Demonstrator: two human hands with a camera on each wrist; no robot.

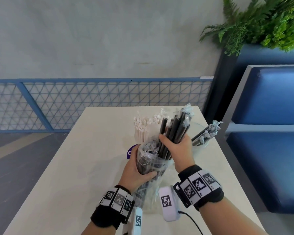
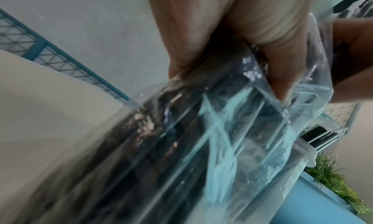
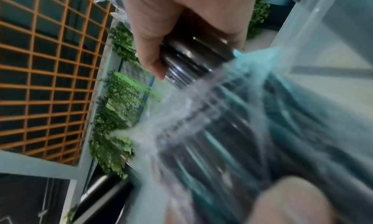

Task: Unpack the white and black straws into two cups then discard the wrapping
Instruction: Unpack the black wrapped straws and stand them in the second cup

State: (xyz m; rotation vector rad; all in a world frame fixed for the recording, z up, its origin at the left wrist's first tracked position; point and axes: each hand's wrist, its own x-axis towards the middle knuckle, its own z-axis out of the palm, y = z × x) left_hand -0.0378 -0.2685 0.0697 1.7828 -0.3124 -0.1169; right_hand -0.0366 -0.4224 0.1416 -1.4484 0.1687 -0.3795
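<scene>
Left of the bag: the left hand wraps its grip around the lower half of a clear plastic bag, fingers curled under it and thumb across its near side. In the left wrist view the fingers press into the crinkled film, and dark straws show through it, blurred.

At the bag: it stands tilted above the cream tabletop, its open mouth pointing away from the person, its lower end hanging between the two wrist bands. A bundle of black straws sticks up out of the mouth; some carry loose clear sleeves at their tips.

Behind the bag: white straws stand upright, their paper-wrapped tips fanned out. The vessel holding them is hidden by the bag and hands; only a purple patch shows just left of the bag.

Right of the bag: the right hand closes its grip around the black straws just above the bag's mouth, fingers fully wrapped. The right wrist view shows the thumb lying along the glossy black bundle where it leaves the film.

Farther right of the bag: a clear cup stands near the tabletop's right edge with more black straws leaning out of it to the right.
</scene>
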